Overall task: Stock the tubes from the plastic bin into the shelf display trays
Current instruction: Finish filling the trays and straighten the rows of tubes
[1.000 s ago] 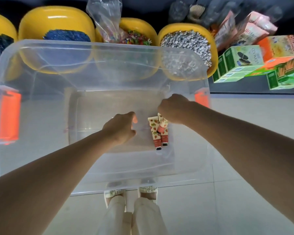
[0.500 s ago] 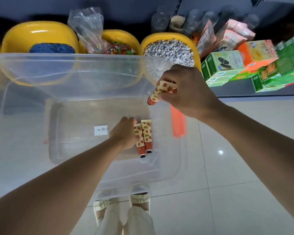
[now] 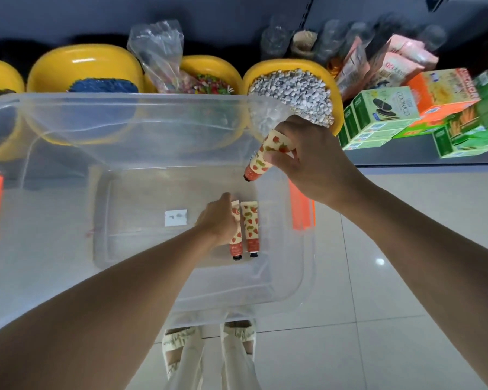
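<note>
my right hand (image 3: 313, 161) pinched one strawberry-printed cream tube (image 3: 266, 153) above the clear plastic bin (image 3: 141, 122), my left hand (image 3: 219, 220) gripped another on its floor, beside a third; shelving them seemingly came next.

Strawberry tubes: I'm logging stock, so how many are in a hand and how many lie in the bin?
Tube held in the right hand, tube: 1
Tubes on the bin floor by the left hand, tubes: 2
Total: 3

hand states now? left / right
Left hand: down in the clear plastic bin, fingers on a strawberry-print tube; grip cannot be told.
Right hand: holding a raised strawberry-print tube.
</note>
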A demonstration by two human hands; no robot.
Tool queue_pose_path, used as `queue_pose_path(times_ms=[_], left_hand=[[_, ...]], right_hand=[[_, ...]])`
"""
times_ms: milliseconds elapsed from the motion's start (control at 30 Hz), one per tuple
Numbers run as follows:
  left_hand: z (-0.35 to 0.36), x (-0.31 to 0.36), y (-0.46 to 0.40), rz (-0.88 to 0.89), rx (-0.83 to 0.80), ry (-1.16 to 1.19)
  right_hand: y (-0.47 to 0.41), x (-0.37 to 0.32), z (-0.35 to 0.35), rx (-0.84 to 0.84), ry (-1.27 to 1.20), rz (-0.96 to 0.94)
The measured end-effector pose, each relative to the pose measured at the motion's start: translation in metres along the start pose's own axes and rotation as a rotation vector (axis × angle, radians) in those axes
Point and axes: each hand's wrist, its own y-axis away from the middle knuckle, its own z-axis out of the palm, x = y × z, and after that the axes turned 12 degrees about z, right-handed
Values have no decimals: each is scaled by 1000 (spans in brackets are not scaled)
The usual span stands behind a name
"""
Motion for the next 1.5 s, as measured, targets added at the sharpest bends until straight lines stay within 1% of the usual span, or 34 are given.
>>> queue_pose_path(times_ms=[100,167,233,400,500,633,767,900,1000,1067,1267,1400,1500], left_hand=[[-40,12,20,22,51,69],[-73,23,37,58,78,81],[-109,38,57,109,136,78],[-207,94,124,221,268,108],[-267,134,169,322,323,144],[-341,188,227,420,374,49],[-396,239,276,508,422,57],[-437,288,324,568,549,20],[-461,320,357,616,662,-3],[-476,338,376,653,709,3],[-516,375,413,722,732,-8],[-541,387,425,779,761,-64],[-562,394,430,817,780,-105]], right_hand=[[0,-14,-20,-110,-71,52],[1,-26,-42,-136,-107,101],[3,-42,-68,-126,-146,141],[9,-102,-159,-78,-227,168],[14,-143,-224,-27,-241,142],[24,-194,-313,23,-222,61],[30,-229,-384,33,-170,33],[41,-258,-449,96,-135,-35],[48,-276,-490,177,-110,-85],[51,-286,-516,236,-84,-113],[58,-315,-577,339,-27,-185],[56,-332,-604,400,-37,-180],[48,-338,-620,443,19,-135]])
